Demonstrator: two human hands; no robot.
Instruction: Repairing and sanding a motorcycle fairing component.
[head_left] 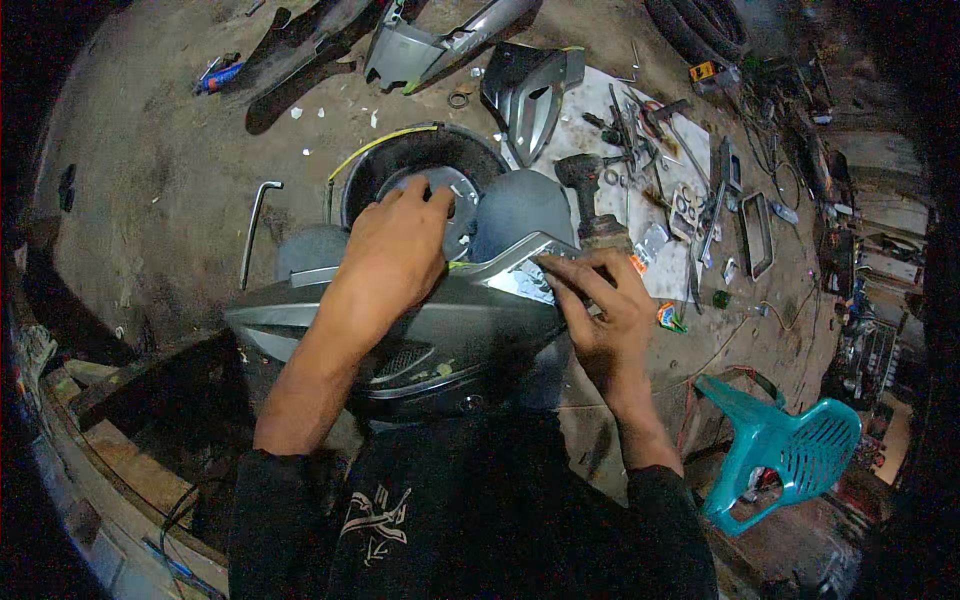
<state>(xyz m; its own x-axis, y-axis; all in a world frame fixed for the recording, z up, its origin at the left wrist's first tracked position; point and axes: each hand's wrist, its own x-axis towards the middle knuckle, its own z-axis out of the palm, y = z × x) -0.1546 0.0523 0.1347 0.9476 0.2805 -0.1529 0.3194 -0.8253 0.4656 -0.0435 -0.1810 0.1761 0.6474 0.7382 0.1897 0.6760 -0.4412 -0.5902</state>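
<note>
A dark grey motorcycle body panel [465, 312] lies across my lap, with a vent grille and a shiny, torn silver sticker [528, 280] near its right end. My right hand [608, 315] grips that end, its fingertips on the sticker's edge and the thumb lower on the panel. Beyond the panel, my left hand [400, 235] reaches over a black bucket [355, 180] with a yellow-edged rim. Its fingers are bent and slightly apart over the water [462, 215], where small white scraps show. Nothing is visible in them; the fingertips are partly hidden.
A cordless drill [585, 195] stands right of my knee, beside a white sheet [590, 120] with scattered tools. More body panels [530, 95] lie beyond the bucket. An L-shaped wrench [257, 225] is on the left floor. A teal plastic chair [790, 450] is at the right.
</note>
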